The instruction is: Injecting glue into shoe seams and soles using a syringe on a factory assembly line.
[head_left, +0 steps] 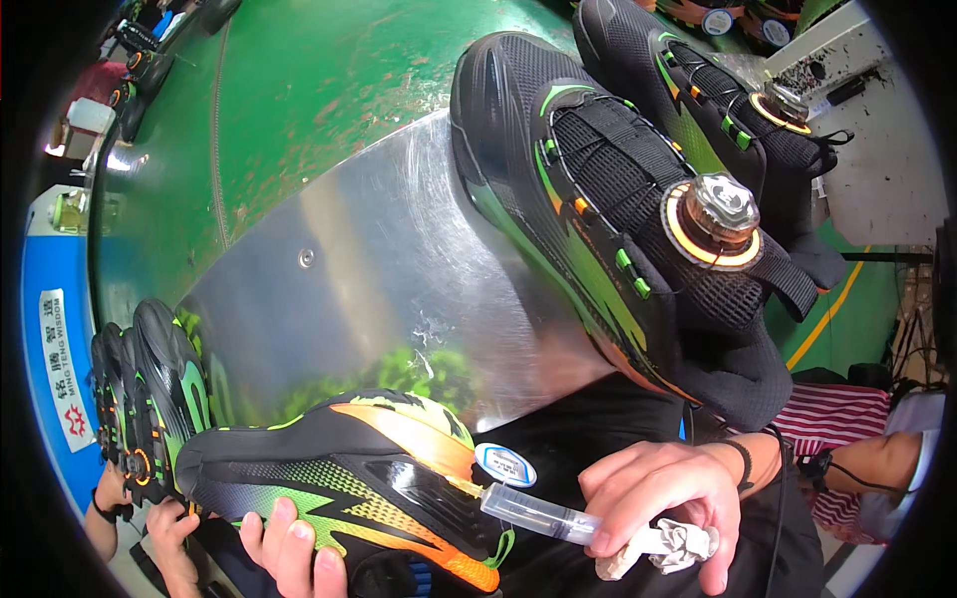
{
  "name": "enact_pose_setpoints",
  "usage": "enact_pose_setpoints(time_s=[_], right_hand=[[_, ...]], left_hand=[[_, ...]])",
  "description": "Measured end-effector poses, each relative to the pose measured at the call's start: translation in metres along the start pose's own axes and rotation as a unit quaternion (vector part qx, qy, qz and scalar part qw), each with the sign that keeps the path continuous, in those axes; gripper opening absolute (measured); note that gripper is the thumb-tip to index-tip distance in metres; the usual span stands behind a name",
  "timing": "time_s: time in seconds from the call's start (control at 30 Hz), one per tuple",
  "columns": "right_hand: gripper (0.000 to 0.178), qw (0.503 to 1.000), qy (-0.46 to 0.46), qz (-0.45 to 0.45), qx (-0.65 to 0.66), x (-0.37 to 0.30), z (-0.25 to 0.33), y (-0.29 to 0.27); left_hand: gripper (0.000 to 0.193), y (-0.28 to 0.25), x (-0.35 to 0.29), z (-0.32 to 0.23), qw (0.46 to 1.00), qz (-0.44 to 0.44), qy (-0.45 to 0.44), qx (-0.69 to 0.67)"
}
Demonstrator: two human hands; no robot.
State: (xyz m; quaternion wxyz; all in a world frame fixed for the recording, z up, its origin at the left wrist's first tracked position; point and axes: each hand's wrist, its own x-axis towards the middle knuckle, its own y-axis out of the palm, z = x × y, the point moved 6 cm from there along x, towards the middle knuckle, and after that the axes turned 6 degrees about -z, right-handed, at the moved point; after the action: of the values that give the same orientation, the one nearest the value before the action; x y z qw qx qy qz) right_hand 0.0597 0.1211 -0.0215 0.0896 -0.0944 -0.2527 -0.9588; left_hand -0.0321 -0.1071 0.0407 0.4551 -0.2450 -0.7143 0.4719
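My left hand [294, 553] grips a black, green and orange shoe [329, 478] from below, its fingers curled over the patterned side. The shoe is tilted, with its orange-trimmed heel end to the right. In my right hand [663, 478] is a clear syringe [533, 514], along with a crumpled white tissue [678, 545]. The syringe's yellowish tip meets the shoe near the glossy black patch by its sole; whether it touches is hard to tell. A white and blue oval tag [505, 465] shows beside the tip.
A shiny metal plate [379, 249] lies on the green tabletop [299, 90]. Two dial-fastened shoes [608, 199] stand at the right, more shoes [164, 369] at the left. Another person's hands [164, 538] are at the lower left; a striped sleeve [832, 424] is at the right.
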Motion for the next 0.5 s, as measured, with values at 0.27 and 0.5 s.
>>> enact_pose_setpoints(time_s=[0.27,0.5], right_hand=[[0.082,0.997,-0.068,0.0,0.028,0.002,-0.001,-0.007],[0.087,0.994,-0.092,0.065,-0.002,0.013,-0.016,-0.022]], left_hand=[[0.042,-0.001,0.031,0.011,0.992,0.094,-0.072,0.03],[0.052,0.026,0.017,0.054,0.983,0.035,0.045,-0.175]])
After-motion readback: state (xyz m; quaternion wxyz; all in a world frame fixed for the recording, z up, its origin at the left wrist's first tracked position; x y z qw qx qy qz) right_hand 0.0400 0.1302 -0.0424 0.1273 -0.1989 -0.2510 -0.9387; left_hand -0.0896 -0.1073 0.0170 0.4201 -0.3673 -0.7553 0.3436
